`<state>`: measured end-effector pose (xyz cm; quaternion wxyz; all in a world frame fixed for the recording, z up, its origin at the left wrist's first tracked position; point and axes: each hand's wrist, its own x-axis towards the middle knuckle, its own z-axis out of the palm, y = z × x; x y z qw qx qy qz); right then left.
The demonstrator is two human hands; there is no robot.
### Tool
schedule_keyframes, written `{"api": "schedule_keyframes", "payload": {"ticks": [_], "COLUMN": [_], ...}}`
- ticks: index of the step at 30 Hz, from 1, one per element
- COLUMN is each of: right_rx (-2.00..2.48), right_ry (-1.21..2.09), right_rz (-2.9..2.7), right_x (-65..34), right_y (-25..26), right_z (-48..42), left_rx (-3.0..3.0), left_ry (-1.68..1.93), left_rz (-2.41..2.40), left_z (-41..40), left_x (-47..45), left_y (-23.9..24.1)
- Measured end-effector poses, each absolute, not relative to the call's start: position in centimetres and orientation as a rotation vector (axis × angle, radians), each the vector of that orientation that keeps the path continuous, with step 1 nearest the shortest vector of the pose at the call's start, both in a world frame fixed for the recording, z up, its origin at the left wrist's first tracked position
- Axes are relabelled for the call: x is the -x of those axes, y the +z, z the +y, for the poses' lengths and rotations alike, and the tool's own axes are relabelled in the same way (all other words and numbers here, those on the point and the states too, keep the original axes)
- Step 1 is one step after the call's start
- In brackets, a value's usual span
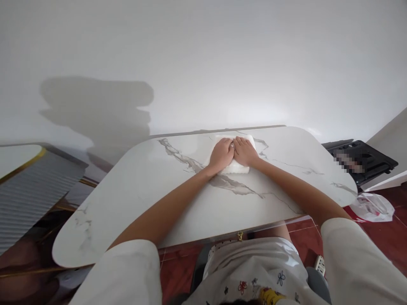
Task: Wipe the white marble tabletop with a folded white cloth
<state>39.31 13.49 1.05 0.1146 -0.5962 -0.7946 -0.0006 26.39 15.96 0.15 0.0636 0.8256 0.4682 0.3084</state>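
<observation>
A folded white cloth lies on the white marble-patterned table, toward its far edge. My left hand and my right hand rest side by side on top of the cloth, palms down, fingers stretched forward and flat. Both arms reach straight out over the table. The hands cover most of the cloth; only its edges show.
A white wall stands just beyond the table. A black device sits on the floor at the right, with a crumpled plastic bag near it. A ribbed grey piece of furniture with a gold rim is at the left. The floor is red tile.
</observation>
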Motion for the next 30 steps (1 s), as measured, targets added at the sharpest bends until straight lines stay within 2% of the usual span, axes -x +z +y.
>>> {"api": "schedule_keyframes", "payload": {"ticks": [15,30], "right_rx": [1.641,1.733], "right_ry": [0.011,-0.070], "right_rz": [-2.324,-2.251], "right_x": [-38.8,-42.8], "right_y": [0.9,0.1], "right_z": [23.9,21.1], "left_rx": [-2.347,-2.436], "left_ry": [0.912,0.799], "left_rz": [1.756,1.653], "left_z": [25.2,22.0], "left_x": [-26.5,-30.6], "left_y": [0.2,1.0]}}
